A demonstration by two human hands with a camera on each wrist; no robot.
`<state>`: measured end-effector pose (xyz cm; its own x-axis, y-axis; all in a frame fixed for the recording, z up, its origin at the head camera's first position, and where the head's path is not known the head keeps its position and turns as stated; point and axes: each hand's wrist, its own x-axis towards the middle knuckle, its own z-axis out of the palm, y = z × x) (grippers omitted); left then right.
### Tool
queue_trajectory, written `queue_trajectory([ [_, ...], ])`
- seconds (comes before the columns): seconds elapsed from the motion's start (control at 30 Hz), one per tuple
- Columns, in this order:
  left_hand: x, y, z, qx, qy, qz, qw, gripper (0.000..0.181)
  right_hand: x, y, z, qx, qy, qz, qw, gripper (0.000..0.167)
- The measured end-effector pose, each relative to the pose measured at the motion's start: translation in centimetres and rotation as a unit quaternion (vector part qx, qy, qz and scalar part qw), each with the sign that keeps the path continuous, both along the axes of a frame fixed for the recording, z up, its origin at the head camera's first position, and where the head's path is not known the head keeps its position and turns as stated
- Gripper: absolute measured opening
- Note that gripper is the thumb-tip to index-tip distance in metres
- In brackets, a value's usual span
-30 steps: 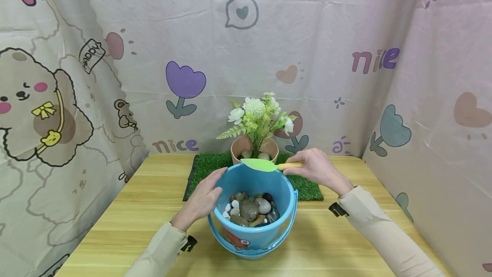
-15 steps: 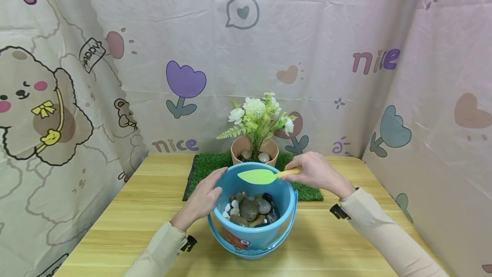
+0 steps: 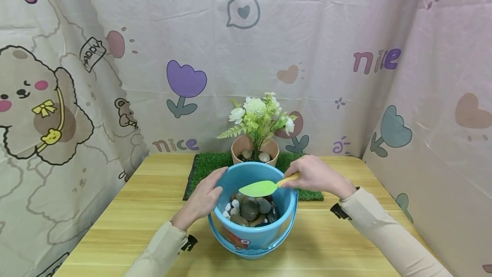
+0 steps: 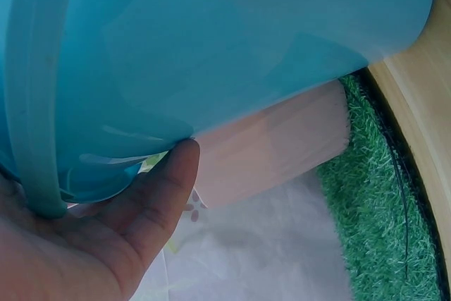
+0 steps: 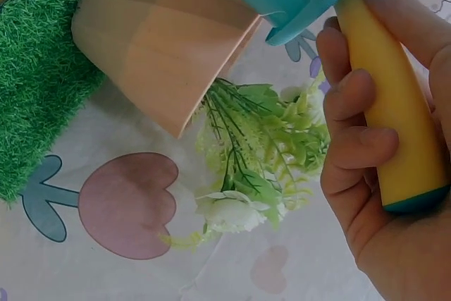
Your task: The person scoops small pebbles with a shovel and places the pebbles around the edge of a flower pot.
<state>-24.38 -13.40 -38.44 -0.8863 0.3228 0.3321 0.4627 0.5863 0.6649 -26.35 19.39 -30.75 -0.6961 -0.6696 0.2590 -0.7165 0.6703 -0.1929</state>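
Note:
A blue bucket (image 3: 251, 236) with a handle hanging at its side stands on the wooden table. Several stones (image 3: 250, 210), grey, brown and white, lie inside it. My left hand (image 3: 202, 195) holds the bucket's left rim; in the left wrist view a finger (image 4: 165, 202) lies along the outer wall. My right hand (image 3: 313, 176) grips a trowel by its yellow handle (image 5: 391, 103), fingers wrapped round it. The trowel's light green blade (image 3: 259, 189) points left over the stones, inside the bucket's opening. Whether the blade touches any stone cannot be told.
Behind the bucket, a peach flowerpot (image 3: 240, 145) with white flowers (image 3: 255, 108) and a few stones stands on a green turf mat (image 3: 213, 161). The wooden table (image 3: 127, 217) extends to both sides. A printed cloth (image 3: 319, 54) hangs behind and beside it.
My right hand has lowered the trowel from the bucket's far rim to inside the opening, nearer the stones. My left hand and the bucket have stayed in place.

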Motion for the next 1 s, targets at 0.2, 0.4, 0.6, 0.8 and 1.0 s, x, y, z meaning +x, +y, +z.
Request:
queue_trajectory([
  [0.2, 0.0, -0.1, 0.0, 0.001, -0.002, 0.001, 1.0000, 0.058, 0.1, -0.4, 0.6, 0.033, -0.001, 0.005, 0.9994, 0.018],
  [0.4, 0.0, -0.1, 0.0, 0.000, -0.002, 0.000, 1.0000, 0.058, 0.2, -0.7, 1.0, 0.050, -0.022, 0.008, 0.9985, 0.018],
  [0.6, 0.0, -0.1, 0.0, -0.002, -0.002, 0.001, 1.0000, 0.059, 0.2, -0.7, 0.8, 0.053, -0.034, 0.003, 0.9980, 0.019],
  [0.8, 0.0, 0.0, 0.1, -0.001, -0.007, 0.002, 1.0000, 0.059, 0.2, -0.6, 0.9, 0.056, -0.034, 0.005, 0.9978, 0.018],
  [1.0, -0.1, 0.0, 0.2, -0.003, -0.007, 0.002, 1.0000, 0.059, 0.4, -1.0, 1.7, 0.084, -0.031, 0.017, 0.9958, 0.012],
])
